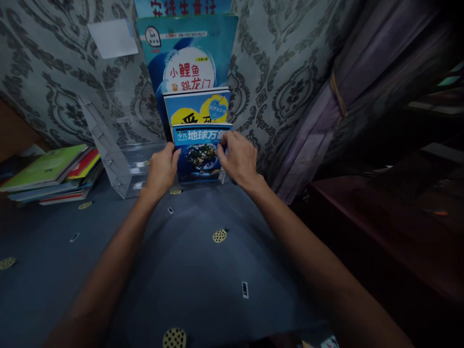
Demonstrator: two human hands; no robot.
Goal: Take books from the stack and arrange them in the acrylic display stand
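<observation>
A blue book (199, 157) with a globe on its cover stands upright at the front of a clear tiered rack (114, 169). My left hand (162, 166) pinches its left edge, thumb toward the cover. At its right edge, my right hand (237, 155) has fingers and thumb closed on the upper corner. Behind it rises a yellow and blue book (192, 107), partly covered. Farther back and higher stands a larger teal book (186, 41), and a light blue book (181, 7) is cut off by the top of the view.
Several stacked books (47, 169) lie left of the rack. The table has a dark blue cloth (174, 270) with pineapple prints. Patterned wallpaper (290, 63) backs the rack, and a tied purple curtain (326, 121) hangs at right. A white card (113, 38) is on the wall.
</observation>
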